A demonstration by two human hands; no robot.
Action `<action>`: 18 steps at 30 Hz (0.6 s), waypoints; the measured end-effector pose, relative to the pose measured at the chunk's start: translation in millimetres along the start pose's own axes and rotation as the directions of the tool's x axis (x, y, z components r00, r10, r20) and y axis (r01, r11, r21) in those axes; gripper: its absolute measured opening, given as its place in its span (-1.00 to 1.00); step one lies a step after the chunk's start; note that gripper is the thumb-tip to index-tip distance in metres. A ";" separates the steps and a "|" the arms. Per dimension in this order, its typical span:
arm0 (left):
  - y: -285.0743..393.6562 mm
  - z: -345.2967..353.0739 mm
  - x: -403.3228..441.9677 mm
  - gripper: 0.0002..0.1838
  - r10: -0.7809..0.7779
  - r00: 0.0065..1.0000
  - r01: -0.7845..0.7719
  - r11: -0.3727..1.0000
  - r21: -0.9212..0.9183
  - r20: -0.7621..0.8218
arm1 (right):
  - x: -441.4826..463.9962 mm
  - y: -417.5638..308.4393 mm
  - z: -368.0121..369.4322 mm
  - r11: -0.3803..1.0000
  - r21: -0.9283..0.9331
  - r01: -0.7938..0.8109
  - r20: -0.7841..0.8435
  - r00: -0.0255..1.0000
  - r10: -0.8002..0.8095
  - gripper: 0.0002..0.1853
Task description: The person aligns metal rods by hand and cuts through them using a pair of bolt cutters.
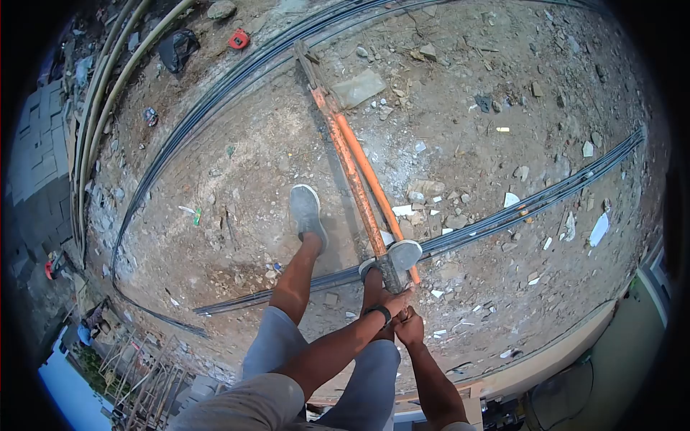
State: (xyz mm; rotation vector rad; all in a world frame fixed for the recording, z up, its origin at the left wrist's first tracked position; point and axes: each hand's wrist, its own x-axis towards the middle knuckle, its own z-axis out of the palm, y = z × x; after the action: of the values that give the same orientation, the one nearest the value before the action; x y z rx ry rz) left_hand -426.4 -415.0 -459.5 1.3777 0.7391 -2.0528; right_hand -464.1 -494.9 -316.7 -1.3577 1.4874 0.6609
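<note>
One orange long-handled tool (352,172) is extending from upper centre to lower centre. The left hand (395,300) is clenching its dark handle end; the right hand (410,327) is adjoining, its grip indeterminable. One red tape measure (238,39) is lying upper left.

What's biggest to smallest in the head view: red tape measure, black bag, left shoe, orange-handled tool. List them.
1. Orange-handled tool, clearly largest.
2. Left shoe and black bag: too alike to rank, and the shoe may be nearer the camera.
3. Red tape measure, smallest.
</note>
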 end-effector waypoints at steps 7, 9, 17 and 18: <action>160.4 25.7 -321.9 -0.67 0.195 0.975 -0.197 0.980 -0.012 -0.108 | -189.7 -142.7 -80.3 0.958 0.283 0.037 0.214 0.972 -0.101 -0.22; 189.1 19.1 -383.6 -0.65 0.245 0.965 -0.251 0.966 -0.067 -0.094 | -243.9 -189.6 -101.7 0.838 0.532 0.119 0.194 0.946 -0.258 -0.12; 321.5 16.8 -530.4 -0.69 0.205 0.978 -0.132 0.748 -0.650 0.038 | -309.7 -427.1 -162.4 0.472 -0.190 0.861 -0.380 0.379 -0.844 -0.53; 334.4 15.9 -535.8 -0.65 0.353 0.935 -0.285 0.748 -0.599 -0.004 | -296.9 -442.5 -165.2 0.311 -0.098 0.945 -0.375 0.254 -0.891 -0.62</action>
State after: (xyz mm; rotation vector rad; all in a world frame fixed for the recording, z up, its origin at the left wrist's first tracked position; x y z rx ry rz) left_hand -28.8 -583.1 1.9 0.9358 0.9217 -1.4323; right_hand -122.9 -616.8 107.6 -1.9849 0.6540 -0.5336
